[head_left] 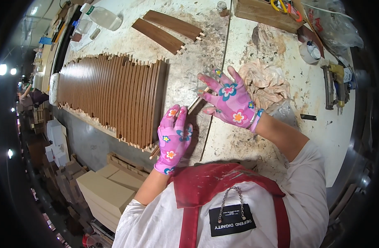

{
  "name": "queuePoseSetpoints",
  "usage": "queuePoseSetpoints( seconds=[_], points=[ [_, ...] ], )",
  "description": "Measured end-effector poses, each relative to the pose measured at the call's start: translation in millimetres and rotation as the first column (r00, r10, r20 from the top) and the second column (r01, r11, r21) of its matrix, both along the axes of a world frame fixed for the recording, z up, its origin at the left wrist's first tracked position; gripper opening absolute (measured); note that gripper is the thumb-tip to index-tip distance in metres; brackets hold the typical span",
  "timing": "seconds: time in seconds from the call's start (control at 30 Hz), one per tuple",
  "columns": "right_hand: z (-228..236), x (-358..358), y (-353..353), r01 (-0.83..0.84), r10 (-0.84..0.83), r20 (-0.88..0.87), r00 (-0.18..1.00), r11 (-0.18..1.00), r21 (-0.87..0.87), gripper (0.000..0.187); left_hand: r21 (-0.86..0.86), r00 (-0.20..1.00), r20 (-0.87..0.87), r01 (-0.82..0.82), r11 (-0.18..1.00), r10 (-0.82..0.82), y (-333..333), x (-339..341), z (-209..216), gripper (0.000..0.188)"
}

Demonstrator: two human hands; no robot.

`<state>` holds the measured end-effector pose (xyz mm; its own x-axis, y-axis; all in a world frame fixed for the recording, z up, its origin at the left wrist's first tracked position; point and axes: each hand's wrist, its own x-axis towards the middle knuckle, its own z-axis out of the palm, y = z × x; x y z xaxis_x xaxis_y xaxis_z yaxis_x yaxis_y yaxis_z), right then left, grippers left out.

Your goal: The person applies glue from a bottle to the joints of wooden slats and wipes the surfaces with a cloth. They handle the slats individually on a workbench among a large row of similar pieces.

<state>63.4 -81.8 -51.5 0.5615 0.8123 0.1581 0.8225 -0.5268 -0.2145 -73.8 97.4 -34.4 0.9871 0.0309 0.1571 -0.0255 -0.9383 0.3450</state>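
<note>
My left hand (pixel 173 140), in a pink flowered glove, is closed around a narrow brown wooden slat (pixel 193 106). The slat slants away to the right over the table, and a dowel end shows beyond the hand's near side. At its far end is my right hand (pixel 231 97), gloved alike, with fingers spread apart; whether a fingertip touches the slat I cannot tell. Left of my hands, many matching slats (pixel 115 99) stand on edge in a tight row, with pale dowels sticking out at both ends. Two flat brown boards (pixel 158 35) with dowels lie beyond.
A crumpled cloth (pixel 264 80) lies right of my right hand. Farther right are a nail gun (pixel 334 87) and a white container (pixel 309 53). A wooden box (pixel 264 14) with scissors stands at the back. Bottles (pixel 102 17) lie at the far left; cardboard boxes (pixel 102 190) stand below the table edge.
</note>
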Motion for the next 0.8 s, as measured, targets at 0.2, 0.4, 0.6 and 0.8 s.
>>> queuePoseSetpoints(
  seconds=[0.2, 0.4, 0.6, 0.8],
  points=[
    [8, 2, 4, 0.022, -0.021, -0.083, 0.996, 1.000, 0.021, 0.039, -0.055, 1.000, 0.025, 0.004, 0.998, -0.003, -3, 4, 1, 0.061],
    [3, 9, 3, 0.010, 0.007, -0.098, 0.995, 0.984, 0.177, 0.033, -0.021, 0.999, -0.003, 0.050, 0.999, -0.050, -14, 22, 6, 0.061],
    [-12, 29, 8, 0.044, 0.009, -0.242, 0.970, 0.976, 0.211, 0.031, -0.010, 0.997, -0.013, 0.081, 0.997, -0.081, -16, 30, 5, 0.057],
    [3, 43, -13, 0.350, -0.012, -0.565, 0.825, 0.796, 0.494, 0.034, -0.033, 0.995, -0.007, 0.100, 0.994, -0.100, -14, 31, 3, 0.055]
  ],
)
